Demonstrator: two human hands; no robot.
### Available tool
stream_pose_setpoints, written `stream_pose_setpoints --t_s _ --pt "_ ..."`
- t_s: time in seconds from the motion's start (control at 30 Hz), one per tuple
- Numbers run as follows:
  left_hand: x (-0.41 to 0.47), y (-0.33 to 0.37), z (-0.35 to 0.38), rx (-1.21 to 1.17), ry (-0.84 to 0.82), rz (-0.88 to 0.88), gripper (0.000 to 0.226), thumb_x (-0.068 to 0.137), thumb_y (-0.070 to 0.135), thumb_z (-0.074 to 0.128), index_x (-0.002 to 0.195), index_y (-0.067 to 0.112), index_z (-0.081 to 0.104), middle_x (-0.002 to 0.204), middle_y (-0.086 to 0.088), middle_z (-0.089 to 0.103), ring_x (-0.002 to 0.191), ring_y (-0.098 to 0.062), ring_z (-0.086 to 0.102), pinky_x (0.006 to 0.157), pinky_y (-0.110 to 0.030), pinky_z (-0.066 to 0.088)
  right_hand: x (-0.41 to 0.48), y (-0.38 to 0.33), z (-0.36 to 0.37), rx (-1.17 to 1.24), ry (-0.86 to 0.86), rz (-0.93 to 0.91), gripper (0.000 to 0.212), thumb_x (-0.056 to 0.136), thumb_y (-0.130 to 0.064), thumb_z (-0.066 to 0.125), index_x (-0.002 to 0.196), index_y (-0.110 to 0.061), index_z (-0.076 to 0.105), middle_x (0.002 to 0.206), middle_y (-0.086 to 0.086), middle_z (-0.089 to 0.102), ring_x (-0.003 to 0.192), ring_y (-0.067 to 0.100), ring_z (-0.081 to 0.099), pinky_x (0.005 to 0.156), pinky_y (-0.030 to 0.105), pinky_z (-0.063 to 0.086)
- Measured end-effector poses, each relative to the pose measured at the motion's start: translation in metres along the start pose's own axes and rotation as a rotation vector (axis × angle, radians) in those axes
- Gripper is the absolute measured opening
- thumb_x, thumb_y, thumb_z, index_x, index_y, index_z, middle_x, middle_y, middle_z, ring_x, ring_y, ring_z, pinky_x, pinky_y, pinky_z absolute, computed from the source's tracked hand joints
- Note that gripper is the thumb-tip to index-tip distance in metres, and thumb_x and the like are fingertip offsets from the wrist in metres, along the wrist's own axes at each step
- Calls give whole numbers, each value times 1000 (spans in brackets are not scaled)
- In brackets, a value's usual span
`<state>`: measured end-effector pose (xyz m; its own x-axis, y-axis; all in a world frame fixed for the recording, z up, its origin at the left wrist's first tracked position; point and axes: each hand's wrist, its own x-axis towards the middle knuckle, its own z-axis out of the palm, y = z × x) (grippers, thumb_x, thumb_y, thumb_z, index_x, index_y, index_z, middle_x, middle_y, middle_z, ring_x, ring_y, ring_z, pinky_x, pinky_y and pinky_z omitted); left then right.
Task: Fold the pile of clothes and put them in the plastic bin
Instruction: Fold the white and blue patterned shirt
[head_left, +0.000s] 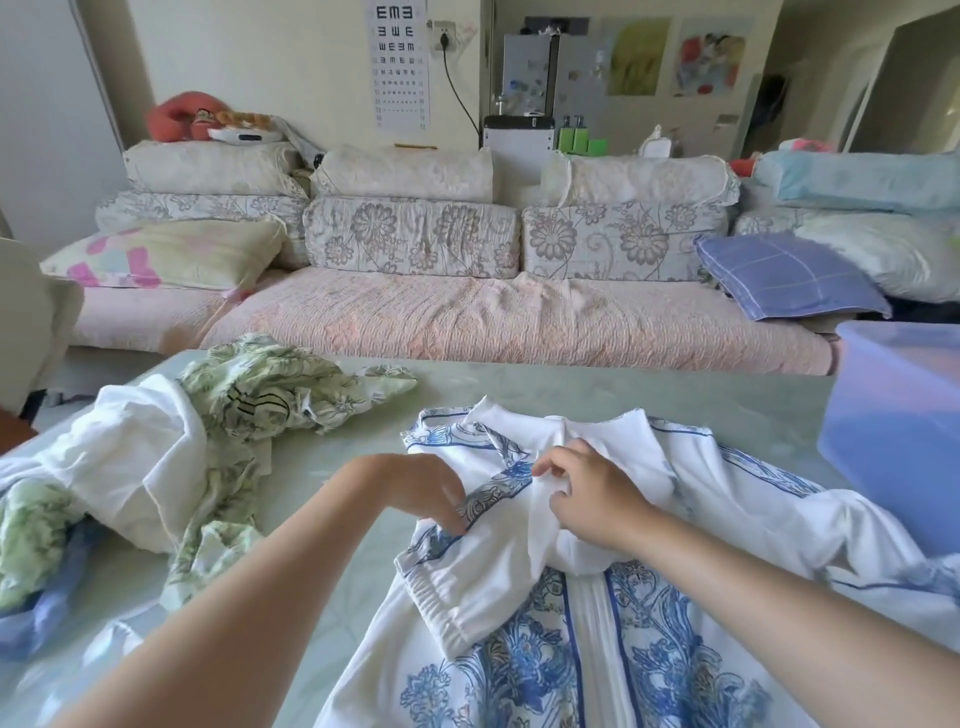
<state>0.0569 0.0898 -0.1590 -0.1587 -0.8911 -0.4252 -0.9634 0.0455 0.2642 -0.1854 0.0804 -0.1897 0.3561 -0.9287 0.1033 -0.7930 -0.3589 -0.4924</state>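
The left hand (415, 493) has its fingertips curled down, pinching the blue-patterned edge of a sleeve (467, 587) that is folded across the chest of a white jacket with blue floral print (498, 675). Just to its right, the right hand (587, 499) is bent at the knuckles and grips a bunch of white cloth just below the jacket's collar, thumb and fingers closed on the fabric. The two hands are near each other but not touching. The jacket lies front up under and below both hands, zip closed, spread on a pale green table (571, 389), its other sleeve running out to the right of the right hand. To the left of the left hand, apart from the jacket, sits the pile of clothes (156, 467): a crumpled white piece, a green floral one (270, 389) behind it and a blue one at the near edge. To the right of the right hand, beyond the jacket, stands the plastic bin (893, 441), bluish and translucent. Past the table, ahead of both hands, a sofa (467, 317) with floral cushions runs across the room.
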Motion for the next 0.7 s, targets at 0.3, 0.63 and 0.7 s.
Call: stream_pose_setpoints --t_s 0.3,0.63,0.7 --pt "-23 32 -6 -52 149 -14 25 102 24 40 100 10 61 89 -5 55 72 -19 50 58 -25 40 -22 -24 -14 31 -336 -89 70 78 -24 57 144 -44 41 134 -13 46 117 12 51 99 32 46" --pt "-53 89 -10 -1004 -183 273 29 99 0 49 128 5 54 110 -14 71 100 -31 70 80 -35 56 -26 -17 -59 652 -352 251 61 81 -10 78 136 -20 54 95 7 68 72 20 61 54 27 41" --pt "-44 90 -5 -882 86 200 20 95 -1 53 112 8 61 100 -8 75 84 -22 73 73 -29 56 -31 -7 -66 513 -286 297 64 77 9 71 134 -20 57 106 10 66 67 19 56 52 26 43"
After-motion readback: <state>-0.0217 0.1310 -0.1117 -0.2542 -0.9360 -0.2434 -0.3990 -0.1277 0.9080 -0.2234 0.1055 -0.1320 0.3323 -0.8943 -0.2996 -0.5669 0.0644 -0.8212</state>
